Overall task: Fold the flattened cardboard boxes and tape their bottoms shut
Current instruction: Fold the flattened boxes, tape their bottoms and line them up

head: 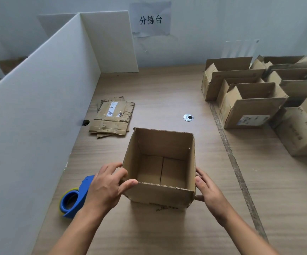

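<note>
Cardboard box [160, 194] sits upright and open-topped on the desk [167, 232] right in front of me, bottom flaps closed with the seam showing inside. My left grip [105, 188] is clamped on its near-left corner, thumb hooked over the front rim, while my right grip [209, 192] just presses against the right wall, fingers pretty much straight. Blue tape dispenser [75, 197] lies just left of my left wrist by the white divider [38, 116], further back there's a small stack of flattened boxes [112, 118], and a bunch of folded boxes [250, 105] crowd the far right.
</note>
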Motion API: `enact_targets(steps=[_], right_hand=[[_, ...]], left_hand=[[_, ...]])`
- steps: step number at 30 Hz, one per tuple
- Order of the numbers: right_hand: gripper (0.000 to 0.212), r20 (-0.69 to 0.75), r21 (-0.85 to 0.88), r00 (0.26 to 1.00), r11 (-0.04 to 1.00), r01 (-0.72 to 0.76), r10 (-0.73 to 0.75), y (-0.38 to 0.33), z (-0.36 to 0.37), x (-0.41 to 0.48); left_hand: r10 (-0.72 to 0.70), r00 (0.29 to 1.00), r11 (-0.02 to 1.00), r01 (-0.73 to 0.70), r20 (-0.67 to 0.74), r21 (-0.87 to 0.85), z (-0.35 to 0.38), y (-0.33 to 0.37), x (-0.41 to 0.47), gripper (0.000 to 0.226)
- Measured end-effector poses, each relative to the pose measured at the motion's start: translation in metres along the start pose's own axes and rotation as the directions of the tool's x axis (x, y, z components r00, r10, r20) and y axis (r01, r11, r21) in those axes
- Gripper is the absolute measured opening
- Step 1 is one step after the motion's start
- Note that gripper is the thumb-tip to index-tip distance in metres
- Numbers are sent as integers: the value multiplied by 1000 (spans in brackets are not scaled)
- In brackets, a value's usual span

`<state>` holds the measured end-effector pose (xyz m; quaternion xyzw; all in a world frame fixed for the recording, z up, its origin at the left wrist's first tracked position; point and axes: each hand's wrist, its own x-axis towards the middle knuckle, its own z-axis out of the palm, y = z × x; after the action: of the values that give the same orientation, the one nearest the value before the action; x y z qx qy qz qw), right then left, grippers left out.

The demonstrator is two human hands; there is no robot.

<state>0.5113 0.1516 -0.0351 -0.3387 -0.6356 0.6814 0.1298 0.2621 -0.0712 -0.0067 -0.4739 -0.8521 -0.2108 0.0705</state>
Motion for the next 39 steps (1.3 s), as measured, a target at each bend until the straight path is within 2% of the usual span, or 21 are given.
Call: enact_targets(steps=[4, 7, 8, 10, 12, 14, 17, 20, 22, 24, 28, 30, 33, 35, 36, 37, 39], right_hand=[[76, 4, 27, 1000, 1000, 0, 0, -1, -1, -2], [88, 17, 32, 1000, 999, 1, -2, -1, -2, -4], [89, 22, 34, 1000, 999, -2, 2, -1, -2, -5], [89, 25, 54, 1000, 999, -10, 9, 0, -2, -8], [88, 10, 76, 1000, 997, -20, 20, 3, -2, -10], [77, -16, 79, 999, 996, -43, 45, 9, -3, -12], [31, -62, 51, 995, 996, -74, 77, 25, -7, -14], [52, -34, -57, 992, 991, -119, 117, 48, -12, -17], [66, 54, -188, 991, 976, -108, 120, 60, -12, -19], [71, 123, -284, 986, 956, -76, 115, 68, -7, -19], [75, 62, -259, 996, 965, -40, 58, 68, 10, -13], [82, -7, -266, 999, 963, -36, 35, 66, 15, -8], [85, -18, -275, 1000, 961, 10, -15, 55, 19, -6], [101, 36, -259, 999, 966, 30, -22, 50, 18, -6], [110, 50, -250, 999, 968, 17, -5, 49, 18, -5], [116, 51, -246, 999, 969, 11, 1, 49, 17, -5], [114, 30, -206, 1000, 979, 1, 5, 47, 19, -5]], left_hand=[[-40, 999, 999, 41, -28, 20, 3, 9, 0, 64], [-100, 995, 995, 100, -7, 14, 2, 13, -2, 67], [-124, 992, 992, 124, 18, -25, 1, 14, -2, 68], [-186, 976, 956, 207, 116, -207, 0, 14, -6, 74], [-261, 943, 858, 325, 206, -397, -2, 12, -11, 87], [-314, 920, 754, 391, 234, -527, -1, 8, -19, 89], [-308, 915, 644, 402, 260, -651, 4, 4, -36, 90], [-305, 912, 622, 409, 274, -668, 8, 1, -53, 91], [-328, 910, 622, 410, 253, -667, 9, 1, -57, 74], [-374, 901, 619, 419, 221, -664, 8, 5, -50, 61], [-361, 901, 674, 431, 241, -600, 7, 20, -16, 87], [-321, 927, 730, 373, 195, -572, 4, 25, -6, 93], [-213, 968, 799, 250, 133, -547, -6, 30, -1, 70], [-157, 975, 800, 217, 154, -559, -8, 32, -1, 60], [-178, 970, 750, 243, 167, -615, -7, 31, -3, 61], [-249, 951, 644, 305, 185, -702, -5, 30, -5, 61], [-452, 852, 306, 427, 265, -851, 2, 23, -13, 54]])
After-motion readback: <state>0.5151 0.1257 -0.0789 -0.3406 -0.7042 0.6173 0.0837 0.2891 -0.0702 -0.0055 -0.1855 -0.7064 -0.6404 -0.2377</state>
